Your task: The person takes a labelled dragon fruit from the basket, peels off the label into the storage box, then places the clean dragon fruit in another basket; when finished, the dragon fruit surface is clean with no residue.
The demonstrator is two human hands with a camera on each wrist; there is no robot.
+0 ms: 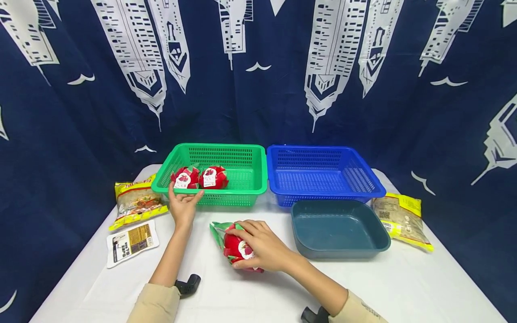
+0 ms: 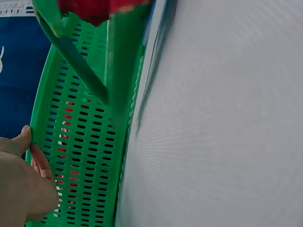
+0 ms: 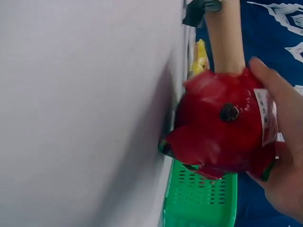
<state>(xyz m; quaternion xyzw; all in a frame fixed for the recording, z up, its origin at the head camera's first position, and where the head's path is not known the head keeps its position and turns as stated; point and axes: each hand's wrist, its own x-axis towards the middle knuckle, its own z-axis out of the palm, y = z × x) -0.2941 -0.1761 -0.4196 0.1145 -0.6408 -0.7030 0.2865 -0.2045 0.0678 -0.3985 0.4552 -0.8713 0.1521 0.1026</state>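
Red-skinned, green-tipped dragon fruit (image 1: pixel 233 245), round and wearing a white paper sticker, sits in your right hand (image 1: pixel 264 246), over the middle of the white-covered table (image 1: pixel 226 298), in front of the green plastic basket (image 1: pixel 245 176) with slotted walls. Your right fingers and thumb curl round the fruit from above and grip it; whether its underside touches the cloth, you cannot tell from these views. Your left hand (image 1: pixel 183 208) is at the front left of the green basket, pinching the rim between thumb and fingers, as the left wrist view shows.

Inside that basket, side by side at the front left, lie two more red dragon fruits with white stickers (image 1: pixel 215 177). Judging by how things lie, your work is partway along: two fruits are in the basket, while the third, the one you hold, is outside it and not yet set down in any container.

Just right of the green basket stands a blue plastic basket (image 1: pixel 323 179) with slotted walls, and in front of it a dark teal, smooth-sided tub (image 1: pixel 339 229); you touch neither. Also outside the containers are a yellow-edged food packet (image 1: pixel 139 199) and a flat white-and-brown pouch (image 1: pixel 132 243) on your left, and another yellow-edged packet (image 1: pixel 404 220) beside the tub on your right
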